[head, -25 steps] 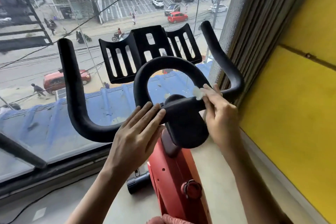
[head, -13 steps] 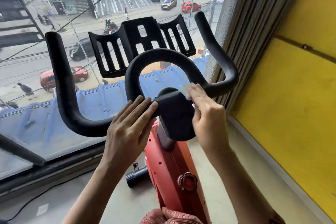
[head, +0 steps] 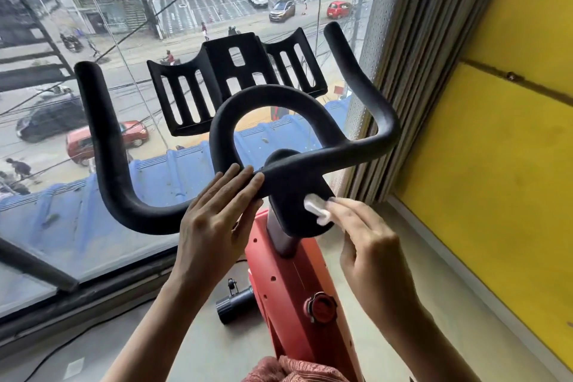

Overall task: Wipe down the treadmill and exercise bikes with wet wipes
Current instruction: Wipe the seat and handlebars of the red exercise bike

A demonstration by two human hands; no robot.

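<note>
Two hands are mine to mind here. Nearest the lens, a fold of pinkish knit fabric (head: 294, 367) sits at the bottom edge, over the red bike frame (head: 285, 285), a hard, smooth painted shell with a ribbed red knob (head: 321, 308). Above that, my right hand (head: 369, 245) presses a small folded wet wipe (head: 317, 210) against the right edge of the black centre pad (head: 288, 195). Its fingers are stretched out side by side on the wipe; the thumb is hidden, so I cannot tell whether it pinches. My left hand (head: 214, 220) lies flat on the handlebar (head: 102, 146) just left of the pad, fingers straight and close together, bracing rather than gripping. I judge the wipe to be light, limp and damp, likely to bunch or slip, so it is best pinned under flat fingertips. The bike looks heavy and rigid enough to take firm pressure. The bar's matte, slightly pebbled coating should drag on the wipe, and its curved horns and centre loop will need wrapping strokes. Beyond stands a slotted hard-plastic tablet holder (head: 235, 87), then the window glass (head: 46, 226) and the street, with pleated curtains (head: 412, 77) and a yellow wall (head: 496, 180) to the right.
</note>
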